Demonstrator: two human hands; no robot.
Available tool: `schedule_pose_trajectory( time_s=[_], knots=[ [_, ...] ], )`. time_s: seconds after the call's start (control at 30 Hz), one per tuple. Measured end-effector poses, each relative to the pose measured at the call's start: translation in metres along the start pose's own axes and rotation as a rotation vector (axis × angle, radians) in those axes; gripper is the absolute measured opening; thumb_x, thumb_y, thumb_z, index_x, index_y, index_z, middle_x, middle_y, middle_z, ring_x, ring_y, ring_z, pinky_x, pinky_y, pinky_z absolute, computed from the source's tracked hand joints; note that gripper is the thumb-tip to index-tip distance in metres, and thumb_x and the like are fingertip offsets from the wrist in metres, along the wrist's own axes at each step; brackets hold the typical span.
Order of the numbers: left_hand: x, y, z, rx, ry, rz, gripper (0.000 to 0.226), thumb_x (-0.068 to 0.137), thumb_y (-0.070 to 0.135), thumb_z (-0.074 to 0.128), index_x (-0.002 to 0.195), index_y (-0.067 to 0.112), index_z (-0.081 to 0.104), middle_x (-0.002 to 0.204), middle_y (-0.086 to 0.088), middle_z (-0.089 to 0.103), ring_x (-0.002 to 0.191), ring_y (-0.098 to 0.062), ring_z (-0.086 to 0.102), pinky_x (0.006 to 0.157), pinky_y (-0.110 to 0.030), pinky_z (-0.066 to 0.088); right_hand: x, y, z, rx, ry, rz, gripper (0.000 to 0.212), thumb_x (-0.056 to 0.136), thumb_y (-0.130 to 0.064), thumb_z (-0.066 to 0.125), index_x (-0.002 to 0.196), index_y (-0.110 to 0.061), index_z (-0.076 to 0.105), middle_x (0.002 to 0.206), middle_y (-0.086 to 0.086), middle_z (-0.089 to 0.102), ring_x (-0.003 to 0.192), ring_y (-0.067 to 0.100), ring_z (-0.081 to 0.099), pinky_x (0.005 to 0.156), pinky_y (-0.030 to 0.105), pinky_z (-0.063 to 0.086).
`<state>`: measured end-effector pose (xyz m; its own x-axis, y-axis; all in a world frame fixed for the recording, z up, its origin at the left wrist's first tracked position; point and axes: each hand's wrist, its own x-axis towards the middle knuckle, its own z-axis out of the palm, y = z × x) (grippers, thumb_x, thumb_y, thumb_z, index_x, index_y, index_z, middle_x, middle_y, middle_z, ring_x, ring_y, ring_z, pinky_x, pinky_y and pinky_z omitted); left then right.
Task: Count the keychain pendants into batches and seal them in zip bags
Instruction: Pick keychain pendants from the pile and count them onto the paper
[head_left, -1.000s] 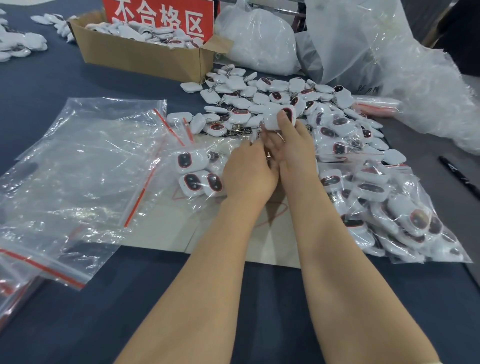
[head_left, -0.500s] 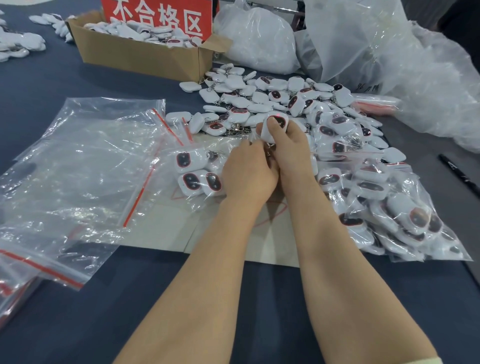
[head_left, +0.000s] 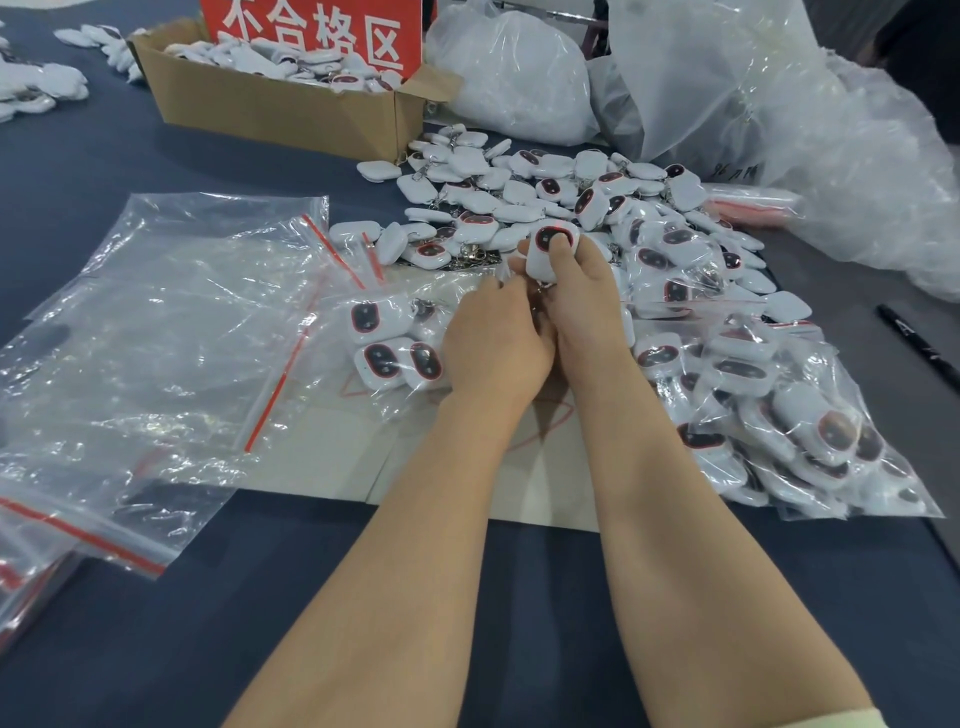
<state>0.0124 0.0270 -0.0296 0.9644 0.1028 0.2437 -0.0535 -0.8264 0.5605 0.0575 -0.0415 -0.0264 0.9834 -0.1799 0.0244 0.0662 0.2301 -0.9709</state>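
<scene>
A heap of loose white keychain pendants (head_left: 545, 192) with dark red-rimmed faces lies in the middle of the table. My right hand (head_left: 576, 306) pinches one pendant (head_left: 551, 249) upright at the heap's near edge. Close against it on the left, my left hand (head_left: 493, 348) has its fingers curled at the mouth of a clear zip bag (head_left: 405, 332) that holds three pendants (head_left: 389, 348). What those fingers grip is hidden. Filled zip bags (head_left: 769, 405) lie on the right.
Empty zip bags (head_left: 171, 332) with red seal strips cover the left. A cardboard box (head_left: 280, 104) of pendants with a red sign stands at the back, beside big plastic sacks (head_left: 727, 93). A black pen (head_left: 914, 343) lies far right. Pale paper (head_left: 545, 483) lies under my forearms.
My right hand drew the pinched pendant back from the heap toward the bag mouth and turned its dark face up. My left hand stayed at the bag.
</scene>
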Motion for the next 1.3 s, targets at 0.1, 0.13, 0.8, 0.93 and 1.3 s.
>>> schedule_pose_trajectory(
  time_s=[0.1, 0.13, 0.8, 0.93, 1.3],
  knots=[
    [-0.001, 0.001, 0.003, 0.024, 0.012, -0.007, 0.037, 0.091, 0.023, 0.048, 0.128, 0.017, 0.049, 0.123, -0.008, 0.049, 0.113, -0.029, 0.046, 0.083, -0.038, 0.040, 0.000, 0.001, -0.002, 0.022, -0.017, 0.030, 0.018, 0.101, -0.011, 0.044, 0.111, -0.003, 0.056, 0.092, 0.003, 0.065, 0.079, 0.012, 0.065, 0.071, 0.027, 0.055],
    [-0.001, 0.001, 0.004, 0.054, 0.027, -0.012, 0.040, 0.091, 0.022, 0.049, 0.131, 0.017, 0.047, 0.126, -0.008, 0.047, 0.115, -0.029, 0.043, 0.086, -0.037, 0.039, -0.001, 0.001, -0.002, 0.016, -0.033, 0.041, 0.019, 0.099, -0.006, 0.044, 0.114, -0.002, 0.055, 0.095, 0.005, 0.064, 0.082, 0.014, 0.064, 0.073, 0.028, 0.054],
    [0.008, -0.002, -0.024, -0.233, 0.153, -0.164, 0.019, 0.089, 0.022, 0.051, 0.102, 0.010, 0.058, 0.101, -0.008, 0.064, 0.094, -0.030, 0.057, 0.073, -0.032, 0.041, -0.011, -0.040, 0.007, -0.509, 0.009, -0.295, 0.011, 0.089, -0.022, 0.062, 0.093, -0.015, 0.055, 0.085, -0.002, 0.056, 0.076, 0.013, 0.050, 0.079, 0.032, 0.045],
    [0.010, -0.002, -0.032, -0.433, 0.197, -0.200, 0.015, 0.088, 0.018, 0.054, 0.100, 0.011, 0.059, 0.093, -0.001, 0.063, 0.086, -0.022, 0.056, 0.072, -0.027, 0.040, -0.015, -0.049, 0.013, -0.534, -0.049, -0.224, 0.024, 0.087, -0.017, 0.066, 0.105, -0.010, 0.052, 0.090, 0.010, 0.064, 0.082, 0.030, 0.066, 0.086, 0.048, 0.052],
    [0.002, 0.009, -0.038, -0.593, 0.387, -0.144, 0.007, 0.084, 0.013, 0.054, 0.089, 0.018, 0.053, 0.079, 0.008, 0.056, 0.080, -0.016, 0.057, 0.070, -0.027, 0.046, -0.020, -0.047, 0.009, -0.704, -0.341, -0.125, 0.018, 0.085, -0.001, 0.056, 0.074, -0.009, 0.068, 0.047, -0.011, 0.055, 0.038, -0.002, 0.047, 0.044, 0.009, 0.038]
  ],
)
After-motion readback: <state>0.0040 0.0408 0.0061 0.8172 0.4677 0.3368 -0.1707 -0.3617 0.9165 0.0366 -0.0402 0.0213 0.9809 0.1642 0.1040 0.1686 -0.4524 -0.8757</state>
